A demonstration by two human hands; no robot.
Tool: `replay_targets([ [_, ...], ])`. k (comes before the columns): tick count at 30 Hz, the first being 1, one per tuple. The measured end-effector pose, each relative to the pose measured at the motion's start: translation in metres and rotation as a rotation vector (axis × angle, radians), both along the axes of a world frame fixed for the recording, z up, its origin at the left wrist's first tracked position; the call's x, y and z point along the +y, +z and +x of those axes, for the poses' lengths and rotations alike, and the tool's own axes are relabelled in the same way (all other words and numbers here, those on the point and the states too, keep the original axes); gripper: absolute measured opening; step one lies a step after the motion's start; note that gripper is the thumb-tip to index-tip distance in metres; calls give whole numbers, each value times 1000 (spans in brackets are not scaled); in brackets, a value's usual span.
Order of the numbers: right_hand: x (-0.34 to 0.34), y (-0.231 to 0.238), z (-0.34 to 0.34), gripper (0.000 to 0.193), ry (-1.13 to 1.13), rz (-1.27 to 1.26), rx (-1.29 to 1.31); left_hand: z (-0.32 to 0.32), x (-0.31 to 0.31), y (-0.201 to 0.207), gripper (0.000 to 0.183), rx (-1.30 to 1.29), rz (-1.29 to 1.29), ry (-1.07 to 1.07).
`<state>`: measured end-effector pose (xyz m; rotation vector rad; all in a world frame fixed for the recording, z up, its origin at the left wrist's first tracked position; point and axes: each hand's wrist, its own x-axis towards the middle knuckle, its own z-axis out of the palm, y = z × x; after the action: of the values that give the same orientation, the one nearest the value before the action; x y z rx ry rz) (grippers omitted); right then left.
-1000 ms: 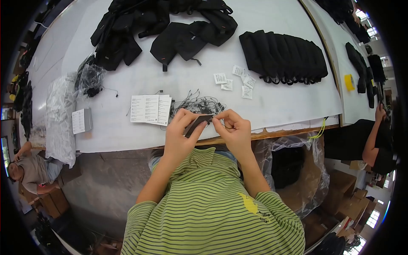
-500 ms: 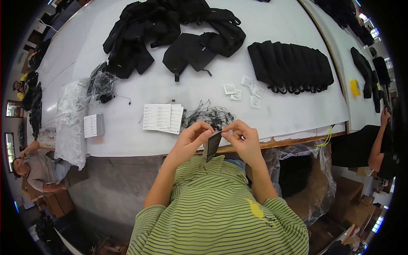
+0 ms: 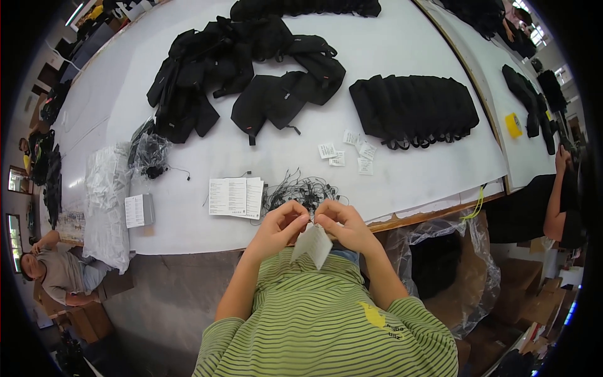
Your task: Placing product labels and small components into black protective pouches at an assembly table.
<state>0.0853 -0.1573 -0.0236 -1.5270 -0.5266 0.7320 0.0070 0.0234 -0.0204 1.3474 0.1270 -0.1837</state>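
Close in front of my striped shirt, a folded pale paper tag [image 3: 312, 245] hangs with its two leaves spread a little. My left hand [image 3: 281, 231] pinches it at the top between thumb and forefinger. Against the same top edge, the fingertips of my right hand [image 3: 345, 227] are pressed together; whether a thin cord is between them is too small to tell. Just beyond my hands lies a tangle of black tag strings [image 3: 301, 190]. To its left, flat printed cards [image 3: 227, 197] overlap on the white table [image 3: 188, 235].
A stack of cards [image 3: 139, 210] stands by clear plastic packaging [image 3: 107, 198] at left. Small white packets [image 3: 337, 158], a row of black bags [image 3: 414, 110] and a heap of black bags [image 3: 282, 97] lie farther off. A plastic-lined box [image 3: 440, 270] is right of me.
The tag has turned from its dark face to its pale inner leaves and opened slightly. Both hands appear lower in view, still together at its top. The table scene has shifted down.
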Motion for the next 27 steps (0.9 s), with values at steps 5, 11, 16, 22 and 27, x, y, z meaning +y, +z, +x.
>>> replay_targets([
  [5, 2, 2, 2, 16, 29, 25, 136, 27, 12, -2, 12, 3, 57, 153],
  [11, 3, 0, -2, 13, -68, 33, 182, 91, 93, -79, 34, -104, 1075, 708],
  [16, -5, -1, -6, 13, -171, 88, 300, 105, 94, -76, 27, -162, 1078, 599],
  [22, 4, -12, -5, 12, -330, -85, -154, 58, 30, -1, 15, -209, 790, 394],
  [27, 21, 0, 0, 8, -349, -123, -418, 23, 9, 19, 20, 54, 127, 193],
])
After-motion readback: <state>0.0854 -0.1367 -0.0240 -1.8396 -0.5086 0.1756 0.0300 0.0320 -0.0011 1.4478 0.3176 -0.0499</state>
